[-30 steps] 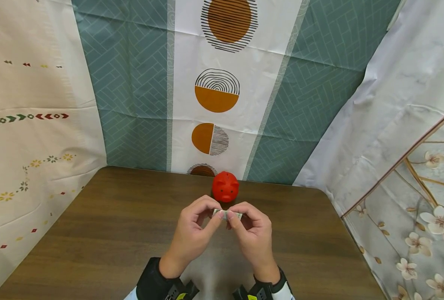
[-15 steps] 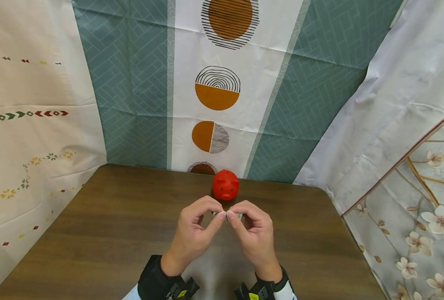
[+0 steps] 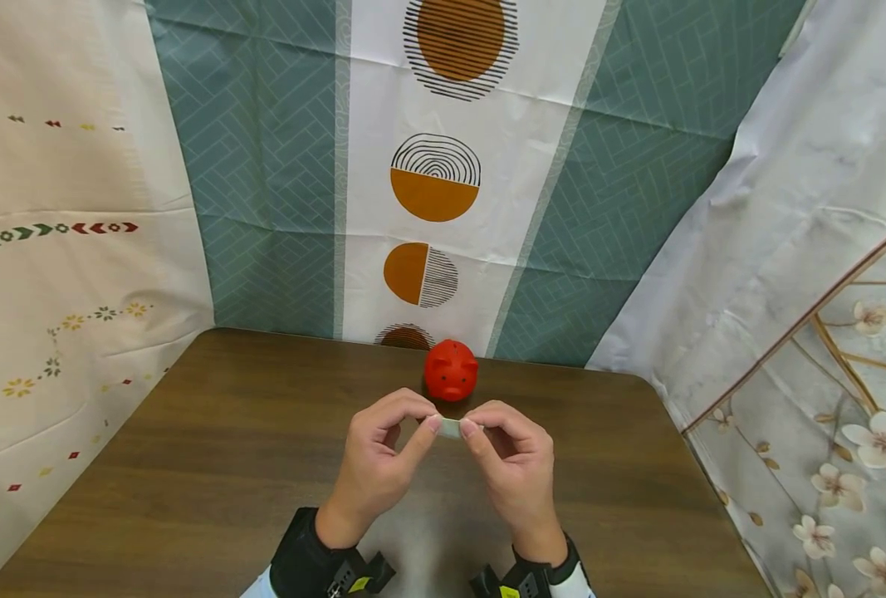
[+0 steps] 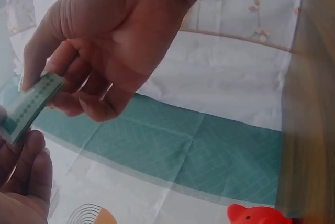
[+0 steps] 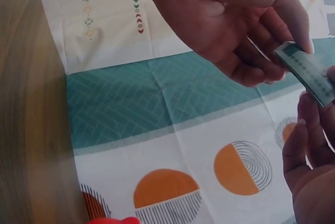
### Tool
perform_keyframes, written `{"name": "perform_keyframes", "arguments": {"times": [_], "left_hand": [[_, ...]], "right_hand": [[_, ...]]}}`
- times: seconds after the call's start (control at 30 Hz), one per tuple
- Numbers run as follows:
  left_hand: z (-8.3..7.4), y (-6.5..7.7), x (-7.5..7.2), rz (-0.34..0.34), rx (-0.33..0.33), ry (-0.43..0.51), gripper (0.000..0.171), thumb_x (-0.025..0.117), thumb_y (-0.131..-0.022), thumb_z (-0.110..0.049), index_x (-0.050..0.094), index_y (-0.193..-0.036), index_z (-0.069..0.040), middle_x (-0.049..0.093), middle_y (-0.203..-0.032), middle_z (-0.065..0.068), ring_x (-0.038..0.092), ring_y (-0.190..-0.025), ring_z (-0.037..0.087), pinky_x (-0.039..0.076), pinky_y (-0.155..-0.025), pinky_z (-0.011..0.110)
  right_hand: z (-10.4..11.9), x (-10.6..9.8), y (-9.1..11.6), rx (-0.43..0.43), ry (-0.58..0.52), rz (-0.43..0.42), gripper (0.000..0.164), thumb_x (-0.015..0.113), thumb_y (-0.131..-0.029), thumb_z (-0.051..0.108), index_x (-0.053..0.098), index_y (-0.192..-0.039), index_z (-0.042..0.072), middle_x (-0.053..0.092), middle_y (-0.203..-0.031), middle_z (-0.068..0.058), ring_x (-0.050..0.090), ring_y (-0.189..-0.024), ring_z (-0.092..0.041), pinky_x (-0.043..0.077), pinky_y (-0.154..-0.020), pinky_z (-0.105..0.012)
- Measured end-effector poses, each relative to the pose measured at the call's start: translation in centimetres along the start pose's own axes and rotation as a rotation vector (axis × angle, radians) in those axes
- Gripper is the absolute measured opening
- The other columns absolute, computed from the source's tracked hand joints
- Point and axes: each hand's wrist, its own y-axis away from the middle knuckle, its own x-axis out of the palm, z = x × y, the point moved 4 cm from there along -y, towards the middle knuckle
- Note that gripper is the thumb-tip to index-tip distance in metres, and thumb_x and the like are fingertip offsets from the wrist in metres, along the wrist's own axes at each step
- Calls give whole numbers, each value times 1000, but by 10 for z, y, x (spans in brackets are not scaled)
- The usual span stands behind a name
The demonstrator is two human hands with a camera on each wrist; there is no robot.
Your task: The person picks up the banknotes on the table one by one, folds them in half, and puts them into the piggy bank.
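A small folded banknote (image 3: pixel 449 428), pale green with a dotted pattern, is stretched between both hands above the table. The left hand (image 3: pixel 375 457) pinches one end with thumb and fingers. At the other end, the right hand (image 3: pixel 513 465) grips it in the same way. In the left wrist view the folded banknote (image 4: pixel 37 101) appears as a narrow strip of several layers; the right wrist view shows the banknote (image 5: pixel 308 73) between the two thumbs. Just beyond the hands a red piggy bank (image 3: pixel 451 371) stands on the table, facing the person.
The brown wooden table (image 3: pixel 211 440) reaches back to a teal and white cloth (image 3: pixel 271 183) with orange circles. Patterned pale cloths hang on the left (image 3: pixel 99 274) and right (image 3: pixel 779 332). Black bands with small devices (image 3: pixel 315 552) sit on both wrists.
Half a second ago the thumb tips met over the banknote. Now they have drawn apart towards its ends, and its middle shows between them. The piggy bank has stayed put.
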Motion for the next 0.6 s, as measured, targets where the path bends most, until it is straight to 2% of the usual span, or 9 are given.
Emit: {"name": "perform_keyframes", "arguments": {"times": [0.33, 0.6], "left_hand": [[1, 0, -2, -16, -3, 33, 21, 61, -89, 20, 70, -95, 1, 66, -86, 14, 63, -80, 18, 59, -76, 23], [3, 1, -3, -26, -37, 33, 21, 63, -89, 18, 71, -94, 0, 66, -85, 13, 63, -80, 17, 59, -76, 23]], "right_hand": [[-2, -5, 1, 26, 17, -20, 20, 61, -89, -19, 72, -96, -4, 68, -86, -9, 61, -75, -18, 58, -70, -23], [-2, -6, 1, 49, 55, -42, 17, 62, -90, -17, 71, -94, -3, 67, -84, -8, 59, -74, -16, 56, -67, -22]]}}
